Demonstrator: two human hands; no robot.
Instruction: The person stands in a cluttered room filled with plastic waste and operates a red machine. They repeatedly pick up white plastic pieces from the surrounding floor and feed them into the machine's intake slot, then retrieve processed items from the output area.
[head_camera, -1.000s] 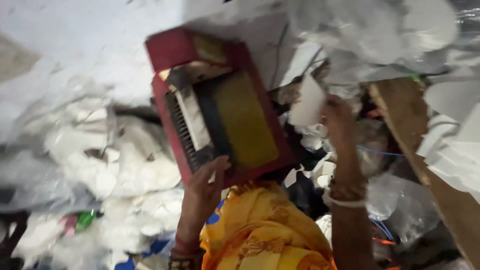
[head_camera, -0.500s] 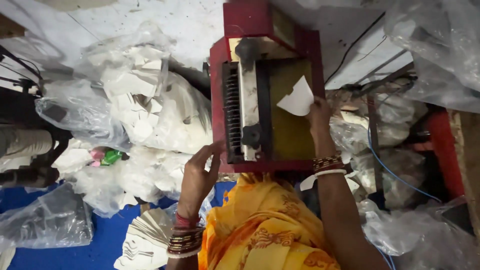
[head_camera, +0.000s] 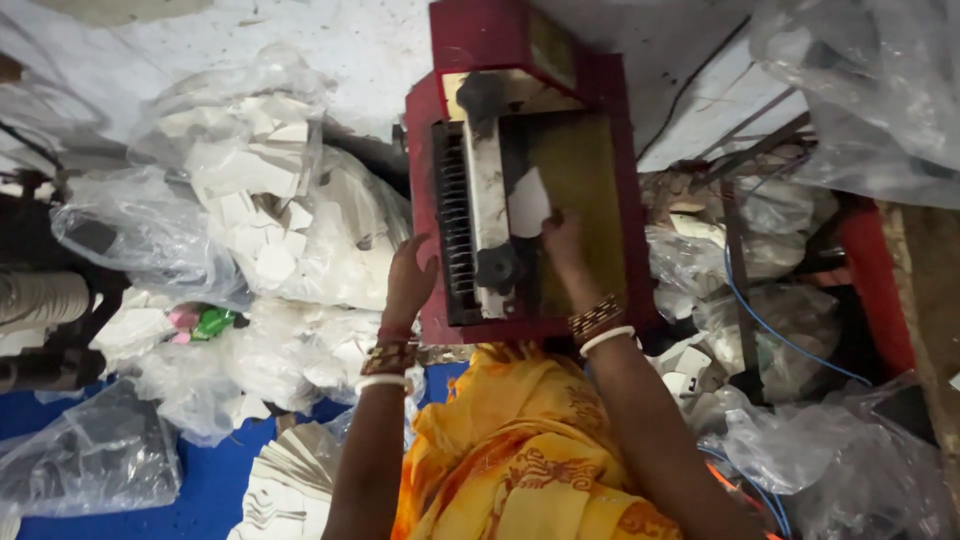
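A red metal machine (head_camera: 620, 150) with a grey roller and a brown feed plate stands in front of me. My right hand (head_camera: 562, 243) holds a white paper blank (head_camera: 527, 202) on the feed plate, right beside the roller (head_camera: 487, 190). My left hand (head_camera: 410, 280) rests against the machine's left side wall, fingers spread on it. Both wrists carry bangles. An orange patterned cloth (head_camera: 520, 460) covers my lap below the machine.
Clear plastic bags full of white paper cut-outs (head_camera: 255, 200) pile up at the left. A fanned stack of white blanks (head_camera: 290, 480) lies on a blue sheet (head_camera: 215, 490) at bottom left. More plastic bags, a blue cable (head_camera: 770, 330) and a red frame (head_camera: 870, 280) crowd the right.
My right hand has carried the white paper blank leftward across the feed plate up to the roller. My left hand stays on the machine's left side. The view has steadied and moved closer.
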